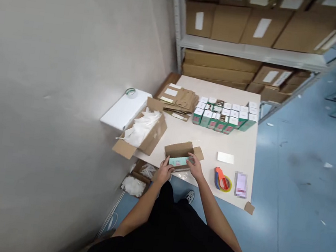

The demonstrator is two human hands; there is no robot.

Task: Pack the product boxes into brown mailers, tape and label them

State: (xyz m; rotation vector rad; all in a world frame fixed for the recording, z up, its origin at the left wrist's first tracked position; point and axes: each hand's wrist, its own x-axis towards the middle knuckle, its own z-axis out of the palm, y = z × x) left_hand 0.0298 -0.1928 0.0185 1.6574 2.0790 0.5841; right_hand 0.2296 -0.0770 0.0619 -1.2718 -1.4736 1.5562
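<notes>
An opened cardboard box (pixel 178 148) stands at the table's near edge, its flaps spread. A light green product box (pixel 178 161) lies lengthwise in its opening. My left hand (pixel 164 171) grips the left end of the green box, fingers at the carton's left side. At the other end, my right hand (pixel 194 165) has its fingers closed around the green box's right end. The carton's inside below the green box is hidden.
Green-and-white boxes (pixel 214 117) stand in rows at the back, beside flattened cartons (pixel 183 99). A carton of white packing material (pixel 141 129) is on the left. On the right lie a tape dispenser (pixel 221 180), a white card (pixel 225 157) and a blurred phone-like item (pixel 240 185).
</notes>
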